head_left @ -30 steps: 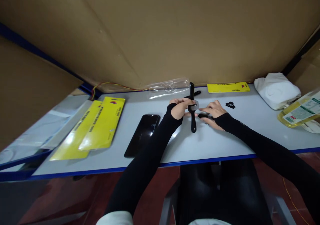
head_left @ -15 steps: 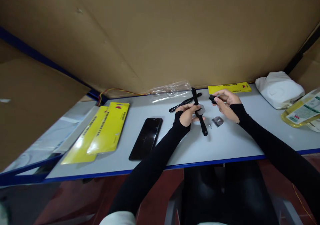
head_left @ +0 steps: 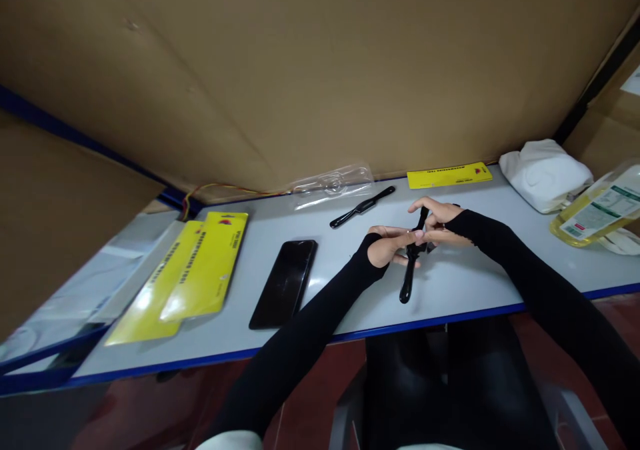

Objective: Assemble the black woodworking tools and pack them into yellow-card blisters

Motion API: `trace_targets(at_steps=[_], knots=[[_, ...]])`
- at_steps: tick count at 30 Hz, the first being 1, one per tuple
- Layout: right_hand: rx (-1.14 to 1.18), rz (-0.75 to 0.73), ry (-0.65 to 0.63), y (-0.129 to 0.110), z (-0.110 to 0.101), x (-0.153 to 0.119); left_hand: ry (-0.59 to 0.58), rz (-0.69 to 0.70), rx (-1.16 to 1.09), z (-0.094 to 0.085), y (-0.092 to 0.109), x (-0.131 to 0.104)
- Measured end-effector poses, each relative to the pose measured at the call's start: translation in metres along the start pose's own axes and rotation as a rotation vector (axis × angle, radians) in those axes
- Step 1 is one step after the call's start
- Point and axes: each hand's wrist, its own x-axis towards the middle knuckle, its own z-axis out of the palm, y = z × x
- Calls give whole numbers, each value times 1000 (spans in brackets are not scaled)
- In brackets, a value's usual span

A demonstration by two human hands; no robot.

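My left hand [head_left: 387, 248] is closed round the middle of a glossy black spokeshave [head_left: 407, 283], held tilted over the table with one handle toward me. My right hand [head_left: 443, 218] meets it at the centre, index finger stretched past the far handle and thumb bent in. The small black part in its fingers is mostly hidden there. Just beside the spokeshave's middle, a flat metal blade [head_left: 431, 247] shows partly under the right hand. A second black spokeshave [head_left: 364, 207] lies on the table beyond my left hand.
On the left lie two yellow cards [head_left: 207, 270] and a black phone [head_left: 283, 283]. Along the back are a clear plastic blister [head_left: 333, 185] and another yellow card [head_left: 450, 176]. A white cloth bundle [head_left: 545, 173] and a bottle of yellow liquid [head_left: 595, 213] stand right.
My right hand has come left and down with the small black part to the spokeshave. The left hand has shifted slightly right, and the loose screw is no longer visible.
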Motion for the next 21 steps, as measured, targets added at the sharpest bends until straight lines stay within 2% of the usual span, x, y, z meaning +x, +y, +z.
trace_targets(at_steps=[3, 7, 12, 17, 21], knots=[[49, 7, 58, -3, 3, 0, 51, 25, -21, 1, 3, -1], [325, 13, 220, -5, 16, 3, 129, 137, -88, 4, 3, -4], [568, 29, 288, -4, 33, 8, 258, 275, -159, 9, -4, -5], [698, 5, 359, -3, 40, 10, 223, 320, -182, 7, -4, -2], [678, -42, 376, -8, 40, 8, 226, 316, -161, 6, 1, -5]])
